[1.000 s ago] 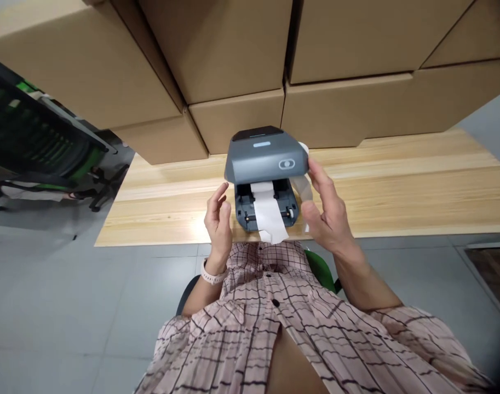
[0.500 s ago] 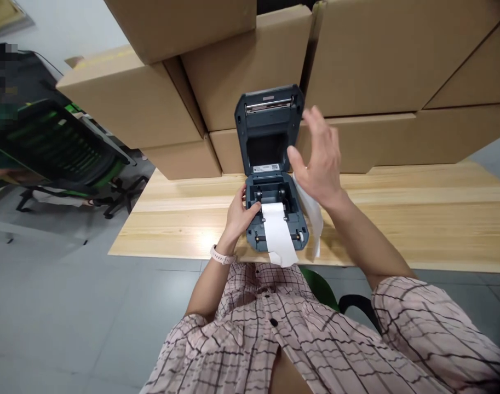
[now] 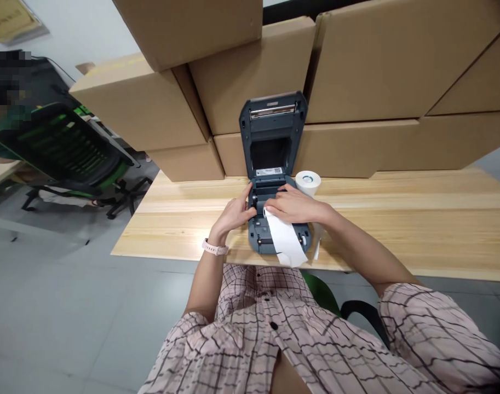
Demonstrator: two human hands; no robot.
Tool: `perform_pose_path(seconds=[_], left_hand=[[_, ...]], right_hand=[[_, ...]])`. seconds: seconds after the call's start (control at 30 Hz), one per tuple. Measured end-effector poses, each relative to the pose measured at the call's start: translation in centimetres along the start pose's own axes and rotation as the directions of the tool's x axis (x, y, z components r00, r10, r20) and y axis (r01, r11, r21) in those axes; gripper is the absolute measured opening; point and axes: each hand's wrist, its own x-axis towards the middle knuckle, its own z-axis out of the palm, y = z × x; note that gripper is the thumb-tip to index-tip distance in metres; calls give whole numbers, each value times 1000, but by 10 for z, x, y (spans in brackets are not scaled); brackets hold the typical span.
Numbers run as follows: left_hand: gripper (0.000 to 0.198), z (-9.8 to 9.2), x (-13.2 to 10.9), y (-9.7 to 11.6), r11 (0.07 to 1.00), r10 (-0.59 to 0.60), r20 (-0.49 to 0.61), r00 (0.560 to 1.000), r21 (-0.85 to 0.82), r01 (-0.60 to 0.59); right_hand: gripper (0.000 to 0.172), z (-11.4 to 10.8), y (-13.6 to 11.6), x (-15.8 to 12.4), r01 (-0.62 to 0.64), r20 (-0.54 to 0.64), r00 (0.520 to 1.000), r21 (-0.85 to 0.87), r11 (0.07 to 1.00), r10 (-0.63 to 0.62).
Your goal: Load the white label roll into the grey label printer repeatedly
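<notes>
A dark grey label printer [image 3: 256, 243] stands on the table with its lid [image 3: 273, 128] raised upright. My left hand [image 3: 233, 214] grips the printer's left side, fingers along the outer edge and thumb at the inner compartment. My right hand [image 3: 296, 206] reaches into the compartment, its fingers closed around a small white paper roll [image 3: 265, 213], mostly hidden by the hand. From this roll a white paper strip [image 3: 286, 241] runs forward over the printer's front edge. A larger white label roll [image 3: 308, 181] stands just right of the printer, with paper trailing from it behind my right wrist.
Stacked cardboard boxes [image 3: 365, 65] line the back of the wooden table [image 3: 418, 219]. At the left are an office chair [image 3: 61, 148] and a partly visible person [image 3: 5, 115]. The table's front edge lies close to my body.
My right hand has come down from beside the lid into the printer and closed on the small paper roll. The strip has shifted right. The larger roll now shows.
</notes>
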Motion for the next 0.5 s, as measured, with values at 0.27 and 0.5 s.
perform_pose_path(seconds=[0.27,0.5], left_hand=[[96,4,0,-15,969,14,-3,1000,-247,-15],[92,8,-1,-18,949,-14,0,1000,-315,14]], right_hand=[[46,-29,14,-21,129,-24,991,477,869,-134],[41,-20,55,-143,226,-360,918,820,525,167]])
